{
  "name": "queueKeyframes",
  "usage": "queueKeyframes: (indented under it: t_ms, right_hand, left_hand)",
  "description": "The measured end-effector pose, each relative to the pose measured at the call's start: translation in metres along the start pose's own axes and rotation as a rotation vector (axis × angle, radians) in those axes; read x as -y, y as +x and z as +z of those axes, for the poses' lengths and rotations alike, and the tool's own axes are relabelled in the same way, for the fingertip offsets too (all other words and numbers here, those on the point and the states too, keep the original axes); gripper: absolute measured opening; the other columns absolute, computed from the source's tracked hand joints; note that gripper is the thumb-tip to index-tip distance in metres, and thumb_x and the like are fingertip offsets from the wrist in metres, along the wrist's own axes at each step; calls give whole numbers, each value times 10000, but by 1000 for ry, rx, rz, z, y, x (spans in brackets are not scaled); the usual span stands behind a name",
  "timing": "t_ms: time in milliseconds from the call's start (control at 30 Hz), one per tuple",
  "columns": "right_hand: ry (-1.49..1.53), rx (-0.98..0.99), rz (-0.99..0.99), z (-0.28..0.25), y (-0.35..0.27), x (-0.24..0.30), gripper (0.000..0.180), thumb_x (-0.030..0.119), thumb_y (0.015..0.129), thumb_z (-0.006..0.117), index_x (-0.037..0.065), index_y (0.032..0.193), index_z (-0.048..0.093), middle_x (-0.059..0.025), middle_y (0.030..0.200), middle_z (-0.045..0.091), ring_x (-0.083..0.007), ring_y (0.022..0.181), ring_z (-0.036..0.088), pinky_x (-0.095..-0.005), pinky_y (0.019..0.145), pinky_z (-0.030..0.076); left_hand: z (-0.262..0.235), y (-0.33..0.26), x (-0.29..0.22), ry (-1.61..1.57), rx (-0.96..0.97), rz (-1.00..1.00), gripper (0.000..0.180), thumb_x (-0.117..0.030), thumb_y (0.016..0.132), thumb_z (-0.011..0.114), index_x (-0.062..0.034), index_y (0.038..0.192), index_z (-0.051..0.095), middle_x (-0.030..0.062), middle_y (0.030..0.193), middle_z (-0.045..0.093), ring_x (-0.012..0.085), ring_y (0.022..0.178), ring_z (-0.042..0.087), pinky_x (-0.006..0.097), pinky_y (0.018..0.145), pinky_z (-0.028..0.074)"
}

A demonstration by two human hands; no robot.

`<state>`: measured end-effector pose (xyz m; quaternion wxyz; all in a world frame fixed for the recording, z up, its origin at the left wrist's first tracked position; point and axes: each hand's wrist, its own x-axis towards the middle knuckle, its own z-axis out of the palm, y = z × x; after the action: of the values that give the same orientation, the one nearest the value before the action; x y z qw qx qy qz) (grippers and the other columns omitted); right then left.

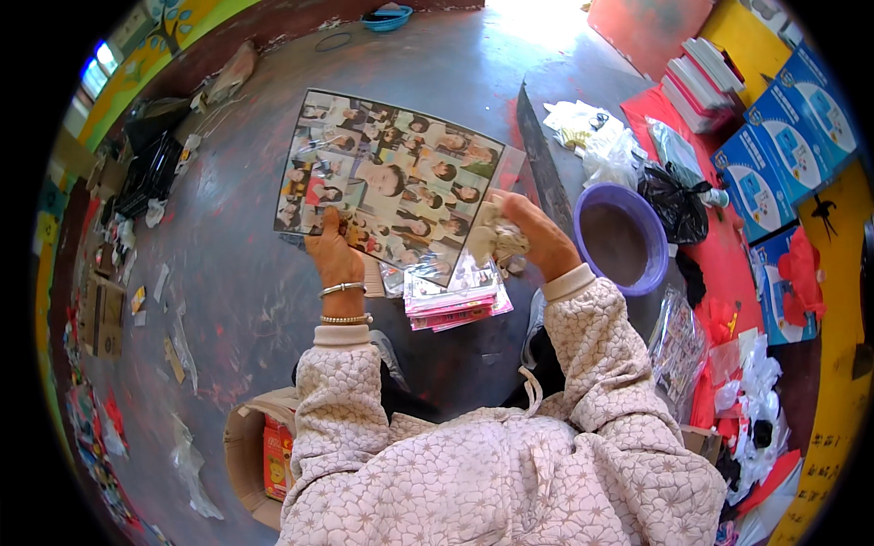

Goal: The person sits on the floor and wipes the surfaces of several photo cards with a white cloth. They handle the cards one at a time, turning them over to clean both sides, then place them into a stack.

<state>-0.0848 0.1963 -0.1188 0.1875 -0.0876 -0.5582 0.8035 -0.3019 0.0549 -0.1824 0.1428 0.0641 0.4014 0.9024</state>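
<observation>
A large flat sheet covered with small photo portraits (391, 177) is held up tilted in front of me. My left hand (335, 257) grips its lower left edge, thumb on the front. My right hand (537, 235) is closed on a crumpled beige cloth (499, 240), which lies against the sheet's right edge. A clear plastic corner shows just behind that edge. Below the sheet, on the floor between my feet, sits a stack of pink-edged flat packs (460, 308), its upper part partly hidden by the sheet.
Right of my hand stands a purple basin (622, 238) of murky water, beside a black plastic bag (675, 202). Blue boxes (790, 136) line the right wall. An open cardboard box (250, 455) stands at lower left. Plastic scraps (191, 469) litter the grey floor; a blue basket (387, 18) is far off.
</observation>
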Motion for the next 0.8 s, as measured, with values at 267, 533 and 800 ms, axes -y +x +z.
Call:
queueKeyframes:
  t_ms: [267,533,800]
  right_hand:
    - [-222,-246,98,-3,16,-6,307,181,822,576,-54,1020,566,-82,929,613,-124,804,561,-249,745,447]
    - [-148,-85,67,-33,0,21,235,112,803,596,-22,997,597,-39,882,624,-81,761,555,-220,681,454]
    - [-160,16,274,-56,-16,37,188,92,774,624,-9,932,633,-11,853,621,-71,744,542,-211,683,437]
  left_hand:
    - [0,-7,-10,-15,141,-62,277,21,793,554,-9,1064,508,73,1024,576,156,864,571,272,741,475]
    - [-15,-7,-58,-310,634,-434,589,-398,809,511,-8,1236,397,133,1223,469,267,1128,446,442,948,334]
    - [-31,-3,-66,-127,931,-490,810,-615,768,444,34,1245,367,167,1241,440,262,1127,447,387,940,367]
